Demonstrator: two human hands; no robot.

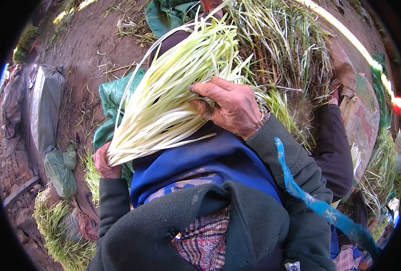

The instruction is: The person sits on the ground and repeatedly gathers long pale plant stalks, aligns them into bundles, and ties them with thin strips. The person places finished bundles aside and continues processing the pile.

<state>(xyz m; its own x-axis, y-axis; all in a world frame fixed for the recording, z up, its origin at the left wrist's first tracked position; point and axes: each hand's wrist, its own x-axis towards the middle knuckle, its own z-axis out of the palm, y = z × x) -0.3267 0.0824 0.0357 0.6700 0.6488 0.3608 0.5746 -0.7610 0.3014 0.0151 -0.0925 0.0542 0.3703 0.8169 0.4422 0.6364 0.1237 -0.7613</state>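
A large bunch of pale yellow-green, flat-leaved stalks [173, 91], possibly blanched chives, fans out across my lap. At its narrow white end, my left hand [108, 162] is closed around the gathered stalks. My right hand [232, 105] rests over the bunch's right side, thumb and index finger apart; a wrap or tape is around the thumb. Whether the right fingers pinch any stalk cannot be told. Beneath the bunch lies a blue cloth [200, 152] over my lap. Green woven plastic [110, 101] shows at the bunch's left.
A big heap of stalks with brown roots [281, 44] lies ahead right. Another person's dark sleeve [334, 149] is close at my right. Grey wrapped bundle [46, 108], green bag [61, 172] and more leafy stalks [56, 233] lie left. A blue strap [322, 210] hangs at lower right.
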